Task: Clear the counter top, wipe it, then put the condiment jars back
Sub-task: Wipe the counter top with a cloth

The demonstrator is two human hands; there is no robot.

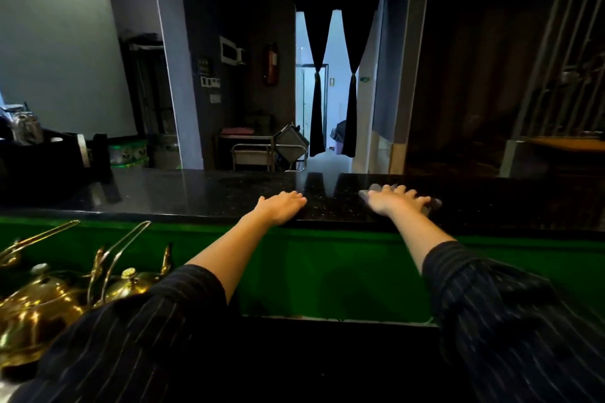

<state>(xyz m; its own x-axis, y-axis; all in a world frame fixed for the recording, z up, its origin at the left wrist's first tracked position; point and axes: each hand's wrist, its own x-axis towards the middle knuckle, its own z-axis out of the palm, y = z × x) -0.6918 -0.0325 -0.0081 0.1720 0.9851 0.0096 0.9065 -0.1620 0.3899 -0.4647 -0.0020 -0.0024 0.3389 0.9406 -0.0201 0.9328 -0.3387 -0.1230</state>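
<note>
Both your arms reach straight out, sleeves pushed up the forearms. Your left hand (pixel 283 206) lies flat, fingers straight, palm down on the black tabletop (pixel 196 190) at 12 o'clock. Your right hand (pixel 393 201), fingers spread, presses a grey cloth (pixel 434 204) at 1 o'clock. Hands apart. Brass teapots (pixel 39 307) at 8 o'clock.

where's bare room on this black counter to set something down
The black speckled stone counter top is bare from the black box at its left end to the left hand, between the left hand and right hand on the grey cloth, and right of the cloth, though dim. Crowded: the box end and the brass kettles below left.
</note>
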